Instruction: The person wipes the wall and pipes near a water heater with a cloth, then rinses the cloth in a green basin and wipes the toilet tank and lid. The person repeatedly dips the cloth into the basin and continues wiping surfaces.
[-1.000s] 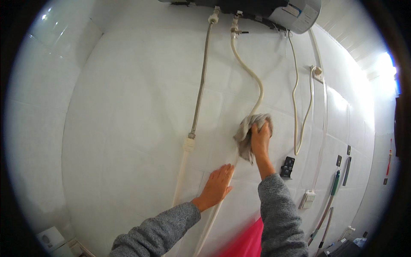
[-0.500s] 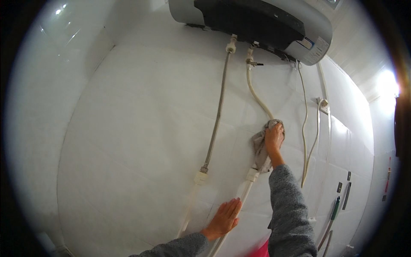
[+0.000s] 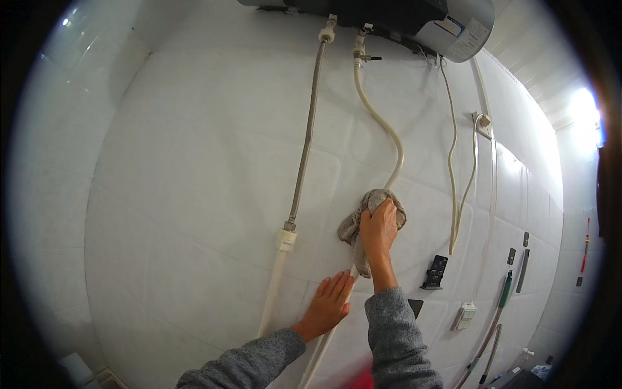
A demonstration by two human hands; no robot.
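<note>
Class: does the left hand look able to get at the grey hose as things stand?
Probably yes: the left hand lies below the grey hose and to its right, with only white wall between them.

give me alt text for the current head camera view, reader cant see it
A person's right hand holds a grey cloth against a cream hose below a water heater. The left hand, fingers extended, is lower down at a white pipe on the tiled wall.
</note>
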